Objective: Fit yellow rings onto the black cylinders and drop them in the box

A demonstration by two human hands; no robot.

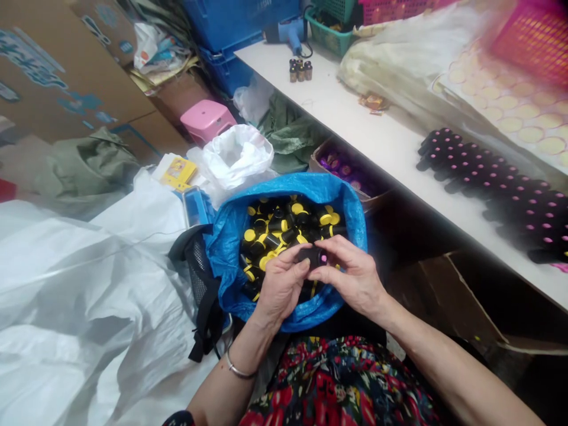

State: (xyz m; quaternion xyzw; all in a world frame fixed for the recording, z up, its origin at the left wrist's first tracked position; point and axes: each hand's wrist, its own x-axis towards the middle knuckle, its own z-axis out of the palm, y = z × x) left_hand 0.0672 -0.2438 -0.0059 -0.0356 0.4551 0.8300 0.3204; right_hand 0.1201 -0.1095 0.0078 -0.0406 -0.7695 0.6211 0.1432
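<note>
One black bottle (312, 257) with a pink tip is held over the middle of a blue bag (356, 216). The left hand's (283, 283) grip is narrow, thumb and fingers pinched on the bottle; the right hand (352, 273) curls closely around the pink-tipped end, though whether it presses there I cannot tell. Beneath, partly hidden by both hands, lie black containers with yellow lids (249, 235), too jumbled to count. Beyond the bag stand one white bag (239, 155), one pink stool (207, 120) and one carton (316, 158) of purple items, partly under the worktop (328, 109). On that worktop are dozens of upright black bottles with pink tips (492, 183), overlapping too much for a count, about six small bottles (300, 71) in a cluster, and one blue heat gun (288, 32) beside a green basket (335, 41).
</note>
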